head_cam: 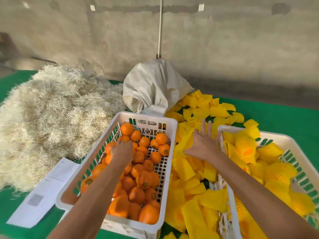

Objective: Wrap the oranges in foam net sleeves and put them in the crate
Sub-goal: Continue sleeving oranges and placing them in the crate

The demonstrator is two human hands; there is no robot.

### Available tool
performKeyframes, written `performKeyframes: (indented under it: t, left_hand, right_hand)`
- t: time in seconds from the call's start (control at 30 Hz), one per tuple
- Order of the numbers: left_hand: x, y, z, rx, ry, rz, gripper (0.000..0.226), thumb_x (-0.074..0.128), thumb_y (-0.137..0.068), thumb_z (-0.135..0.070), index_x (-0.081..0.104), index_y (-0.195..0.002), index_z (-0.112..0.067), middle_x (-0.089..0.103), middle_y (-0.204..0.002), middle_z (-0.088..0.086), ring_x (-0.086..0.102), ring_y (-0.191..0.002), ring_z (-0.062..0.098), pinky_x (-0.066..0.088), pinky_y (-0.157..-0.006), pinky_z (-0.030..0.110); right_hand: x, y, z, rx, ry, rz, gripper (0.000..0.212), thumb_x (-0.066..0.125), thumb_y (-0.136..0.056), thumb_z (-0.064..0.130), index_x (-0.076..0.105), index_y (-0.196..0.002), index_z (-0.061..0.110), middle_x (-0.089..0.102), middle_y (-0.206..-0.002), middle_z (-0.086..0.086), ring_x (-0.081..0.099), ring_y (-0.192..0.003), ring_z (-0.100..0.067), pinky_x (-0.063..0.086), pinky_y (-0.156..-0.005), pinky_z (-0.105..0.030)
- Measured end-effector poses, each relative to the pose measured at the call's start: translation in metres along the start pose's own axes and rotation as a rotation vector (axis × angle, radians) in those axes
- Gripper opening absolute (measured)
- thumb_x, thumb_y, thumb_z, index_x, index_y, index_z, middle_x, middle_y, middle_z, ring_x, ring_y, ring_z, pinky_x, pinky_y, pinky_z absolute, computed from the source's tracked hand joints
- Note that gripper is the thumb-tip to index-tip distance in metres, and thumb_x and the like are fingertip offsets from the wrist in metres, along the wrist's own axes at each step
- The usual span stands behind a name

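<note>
The bare oranges [138, 171] lie piled in the white crate [170, 152] in front of you, many with a small round sticker on the skin. Your left hand [122, 150] reaches down onto the far end of this pile, palm down, with its fingers bent over an orange [110, 147] near the left wall. The hand is blurred, so you cannot tell if the grip has closed on that orange or only rests on it.

Your right hand [203, 144] hangs over the heap of yellow foam net sleeves [193, 178] that fills the gap between the two crates. Its grip is wide, with the fingers straight and spread, and it holds nothing. The palm faces down, just above the sleeves.

To your right stands a second white crate [283, 135]. Wrapped oranges [276, 173] in yellow sleeves fill it. One of them near the far end shows an orange patch [247, 150] through the open net.

More loose sleeves spread out behind the crates, up to a crumpled white sack [155, 90]. A pale cord [160, 26] runs up from the top of the sack along the grey wall [233, 40].

On your left sits a big mound of pale shredded straw [51, 109]. A sheet of printed paper [46, 192] lies flat beside the first crate, with one corner under it. All of this rests on a green bench [284, 116].
</note>
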State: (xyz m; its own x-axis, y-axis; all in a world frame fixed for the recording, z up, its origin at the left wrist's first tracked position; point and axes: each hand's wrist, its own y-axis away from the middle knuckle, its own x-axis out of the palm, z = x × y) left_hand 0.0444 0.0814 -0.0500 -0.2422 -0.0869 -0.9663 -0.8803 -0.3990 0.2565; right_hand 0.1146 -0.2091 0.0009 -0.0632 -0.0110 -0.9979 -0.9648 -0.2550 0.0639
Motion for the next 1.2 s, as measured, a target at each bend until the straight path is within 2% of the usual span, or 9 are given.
performKeyframes:
  t: [0.2, 0.4, 0.47, 0.53, 0.63, 0.73, 0.93, 1.07, 1.2]
  left_hand:
    - [0.001, 0.011, 0.003, -0.027, 0.023, 0.069, 0.074, 0.066, -0.097, -0.010, 0.029, -0.158, -0.031, 0.027, -0.164, 0.008, 0.012, -0.155, 0.034, 0.029, -0.105, 0.083]
    - [-0.007, 0.024, 0.009, -0.102, 0.247, -0.135, 0.024, 0.063, -0.093, -0.013, 0.065, -0.117, -0.012, 0.053, -0.136, 0.018, 0.043, -0.134, 0.040, 0.042, -0.107, 0.063]
    - [-0.022, 0.030, 0.007, -0.087, 0.593, -0.225, 0.020, 0.068, -0.092, -0.019, 0.062, -0.078, -0.005, 0.061, -0.085, 0.015, 0.057, -0.087, 0.031, 0.050, -0.086, 0.045]
    - [-0.039, 0.037, -0.002, -0.088, 1.069, -0.188, 0.027, 0.071, -0.095, -0.025, 0.063, -0.075, -0.009, 0.054, -0.071, 0.012, 0.050, -0.066, 0.023, 0.044, -0.066, 0.035]
    - [-0.062, 0.046, -0.027, -0.130, 1.879, 0.218, 0.017, 0.062, -0.103, -0.026, 0.066, -0.108, -0.011, 0.071, -0.110, 0.013, 0.068, -0.103, 0.027, 0.060, -0.078, 0.041]
    - [-0.079, 0.058, -0.051, -0.018, 2.235, 0.539, 0.037, 0.066, -0.100, -0.033, 0.063, -0.129, -0.010, 0.068, -0.130, 0.022, 0.067, -0.117, 0.034, 0.064, -0.075, 0.039]
    - [-0.084, 0.082, -0.096, 0.444, 1.751, 0.589, 0.054, 0.072, -0.094, -0.046, 0.061, -0.128, -0.005, 0.070, -0.132, 0.014, 0.071, -0.118, 0.024, 0.061, -0.078, 0.024]
    - [-0.092, 0.098, -0.128, 0.639, 1.516, 0.391, 0.080, 0.067, -0.084, -0.072, 0.060, -0.134, -0.010, 0.076, -0.119, 0.013, 0.074, -0.110, 0.031, 0.054, -0.086, 0.040]
    - [-0.088, 0.110, -0.150, 0.751, 1.443, 0.178, 0.066, 0.047, -0.098, -0.070, 0.061, -0.127, -0.012, 0.078, -0.111, 0.010, 0.076, -0.095, 0.035, 0.045, -0.100, 0.051]
  right_hand:
    - [0.001, -0.003, 0.005, -0.046, 0.003, 0.016, 0.097, 0.071, -0.075, 0.065, 0.034, -0.148, 0.014, -0.028, -0.164, -0.017, -0.025, -0.150, -0.043, 0.000, -0.116, -0.074]
    - [-0.009, 0.004, -0.004, -0.113, 0.001, 0.060, 0.103, 0.077, -0.074, 0.058, 0.023, -0.153, 0.018, -0.033, -0.163, -0.011, -0.027, -0.150, -0.041, -0.002, -0.116, -0.073]
    - [-0.017, 0.005, -0.008, -0.124, -0.004, 0.052, 0.105, 0.077, -0.074, 0.058, 0.021, -0.154, 0.019, -0.032, -0.164, -0.010, -0.026, -0.151, -0.040, -0.001, -0.116, -0.073]
    - [-0.027, 0.006, -0.011, -0.123, -0.002, 0.038, 0.107, 0.076, -0.074, 0.058, 0.019, -0.155, 0.020, -0.030, -0.165, -0.008, -0.024, -0.152, -0.038, 0.000, -0.116, -0.072]
    - [-0.042, 0.012, -0.015, -0.116, -0.009, 0.046, 0.104, 0.075, -0.076, 0.057, 0.019, -0.157, 0.020, -0.026, -0.166, -0.008, -0.020, -0.153, -0.038, 0.003, -0.118, -0.070]
    - [-0.057, 0.021, -0.020, -0.119, -0.014, 0.178, 0.094, 0.071, -0.083, 0.055, 0.025, -0.157, 0.021, -0.017, -0.169, -0.009, -0.016, -0.154, -0.038, 0.004, -0.120, -0.069]
    - [-0.089, 0.020, -0.033, -0.124, 0.123, 0.647, 0.075, 0.054, -0.097, 0.057, 0.036, -0.156, 0.014, 0.033, -0.162, -0.010, 0.042, -0.138, -0.030, 0.038, -0.115, -0.046]
    - [-0.091, 0.019, -0.039, -0.099, 0.054, 0.729, 0.081, 0.056, -0.092, 0.059, 0.031, -0.157, 0.019, 0.026, -0.165, -0.007, 0.030, -0.149, -0.033, 0.033, -0.118, -0.052]
    - [-0.097, 0.024, -0.043, -0.074, -0.095, 0.808, 0.092, 0.059, -0.082, 0.052, 0.023, -0.159, 0.018, 0.011, -0.169, -0.006, 0.016, -0.154, -0.030, 0.023, -0.123, -0.051]
